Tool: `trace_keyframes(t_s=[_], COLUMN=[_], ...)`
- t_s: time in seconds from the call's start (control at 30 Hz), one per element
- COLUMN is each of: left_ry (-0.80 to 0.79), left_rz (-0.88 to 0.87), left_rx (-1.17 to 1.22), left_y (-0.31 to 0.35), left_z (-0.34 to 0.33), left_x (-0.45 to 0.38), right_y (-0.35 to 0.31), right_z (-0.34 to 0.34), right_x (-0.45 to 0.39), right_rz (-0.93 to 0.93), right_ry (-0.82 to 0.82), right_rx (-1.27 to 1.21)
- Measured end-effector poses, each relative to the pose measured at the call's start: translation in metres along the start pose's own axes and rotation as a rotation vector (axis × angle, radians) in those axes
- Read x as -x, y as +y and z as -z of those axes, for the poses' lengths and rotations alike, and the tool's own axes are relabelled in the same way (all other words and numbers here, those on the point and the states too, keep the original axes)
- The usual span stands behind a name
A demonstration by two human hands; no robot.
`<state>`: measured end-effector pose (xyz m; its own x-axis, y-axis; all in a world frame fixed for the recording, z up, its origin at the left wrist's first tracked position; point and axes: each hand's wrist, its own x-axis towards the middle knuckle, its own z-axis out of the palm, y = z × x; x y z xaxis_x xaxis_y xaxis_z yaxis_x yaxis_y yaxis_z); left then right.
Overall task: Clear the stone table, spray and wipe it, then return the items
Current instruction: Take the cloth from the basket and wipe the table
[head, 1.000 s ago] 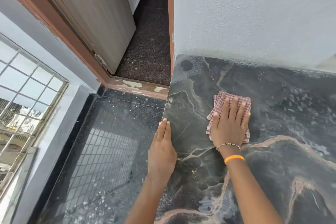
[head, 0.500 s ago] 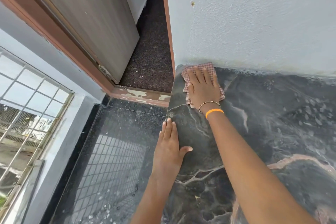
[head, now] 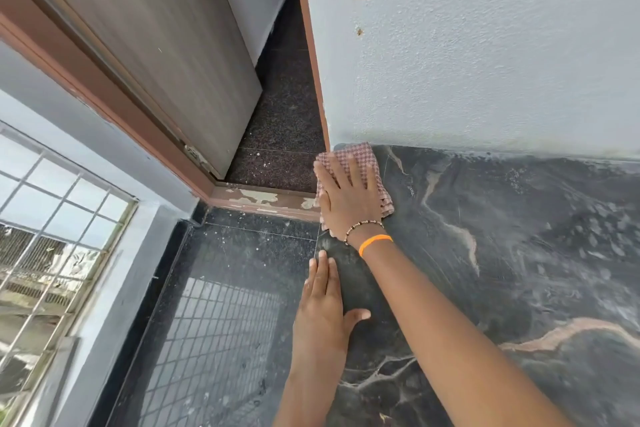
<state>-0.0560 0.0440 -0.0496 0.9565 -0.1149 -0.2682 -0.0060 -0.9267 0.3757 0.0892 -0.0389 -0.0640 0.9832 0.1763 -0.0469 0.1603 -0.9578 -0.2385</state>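
Checked pink cloth lies flat on the dark veined stone surface, at its far left corner, about eleven o'clock from the person, where the slab meets the pale wall. The cloth's left edge overhangs the slab's side a little. The right hand presses down on it with fingers spread and flat; it pins the cloth under the palm rather than gripping it. An orange band and a bead bracelet circle that wrist.

The left hand rests at about nine o'clock along the slab's left edge, fingers straight and together, thumb out on the stone, holding nothing; it seems to brace the body.

No items stand on the visible part of the surface, so the clearing step looks done. Faint droplet-like specks toward two and three o'clock suggest spray is already on, though that is a judgement. Wiping is the step in hand and has reached the corner. Much of the slab to the right still looks speckled, so wiping appears unfinished. Returning the items remains; neither they nor a spray bottle are in view.

Beyond the corner, at twelve o'clock, an open door shows a speckled floor; a barred window sits at nine o'clock.
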Motion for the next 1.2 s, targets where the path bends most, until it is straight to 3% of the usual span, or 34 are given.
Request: trace_keyframes(t_s=[0.3,0.77,0.97,1.03,1.2], left_ry=[-0.056,-0.182,-0.187,-0.195,-0.162], left_rz=[0.042,-0.002,-0.003,0.003,0.007], left_rx=[0.024,-0.070,-0.094,-0.084,-0.030], left_y=[0.012,0.023,0.024,0.024,0.025], left_z=[0.011,0.003,-0.001,-0.001,-0.002], left_x=[0.004,0.013,0.010,0.008,0.010], right_y=[0.006,0.184,0.175,0.149,0.070], right_z=[0.003,0.039,0.036,0.028,0.011], right_x=[-0.023,0.068,0.109,0.114,0.110], right_rz=[-0.239,-0.643,-0.876,-0.808,-0.365], right_ry=[0.101,0.199,0.165,0.122,0.046], right_rx=[-0.135,-0.043,-0.078,-0.069,-0.022])
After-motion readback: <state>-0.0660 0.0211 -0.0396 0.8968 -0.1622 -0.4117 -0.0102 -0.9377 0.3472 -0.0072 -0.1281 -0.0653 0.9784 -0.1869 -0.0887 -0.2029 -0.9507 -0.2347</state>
